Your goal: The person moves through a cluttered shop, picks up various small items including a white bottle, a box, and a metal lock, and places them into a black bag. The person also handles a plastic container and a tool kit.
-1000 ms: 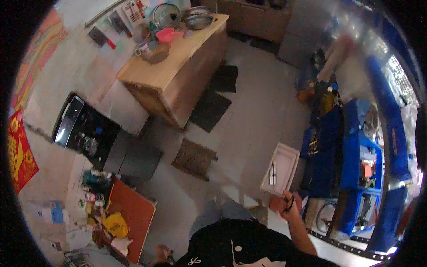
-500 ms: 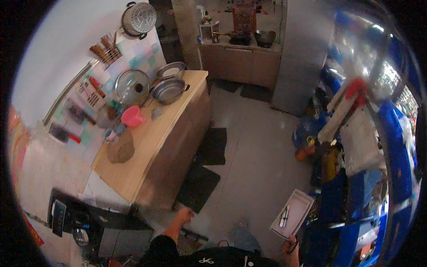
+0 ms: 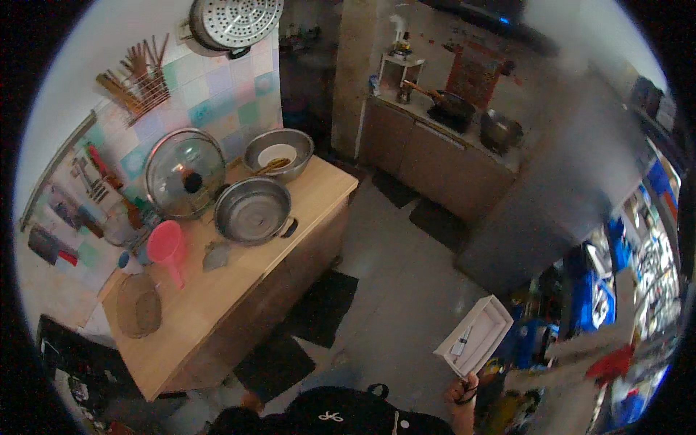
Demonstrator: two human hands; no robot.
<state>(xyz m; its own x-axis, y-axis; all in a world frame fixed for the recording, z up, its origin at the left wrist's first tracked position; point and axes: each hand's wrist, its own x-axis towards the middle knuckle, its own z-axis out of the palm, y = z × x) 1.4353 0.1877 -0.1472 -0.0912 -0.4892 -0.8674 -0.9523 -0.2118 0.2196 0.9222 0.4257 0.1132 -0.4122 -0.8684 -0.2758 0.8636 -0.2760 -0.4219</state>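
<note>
At the lower right, my right hand [image 3: 461,391] grips the near end of a shallow white rectangular box [image 3: 487,335]. Inside the box lie slim white-and-dark pen-like items [image 3: 462,341], too small to name surely. A dark loop [image 3: 470,394] shows by the same hand's fingers; its kind is unclear. Low in the picture, left of my dark top, my left hand [image 3: 252,401] is a blur near a black floor mat [image 3: 275,367], its fingers unreadable.
A wooden-topped counter [image 3: 199,304] on the left carries a pink dipper [image 3: 167,243], a metal pan [image 3: 254,210], a glass lid [image 3: 185,174] and a brown basket [image 3: 139,306]. Ahead stands a stove counter with a wok [image 3: 451,112]. Cluttered blue shelving [image 3: 594,301] lines the right.
My view has turned and moved forward, bringing the counter and stove closer. My left hand has dropped toward the lower edge. The box remains in my right hand.
</note>
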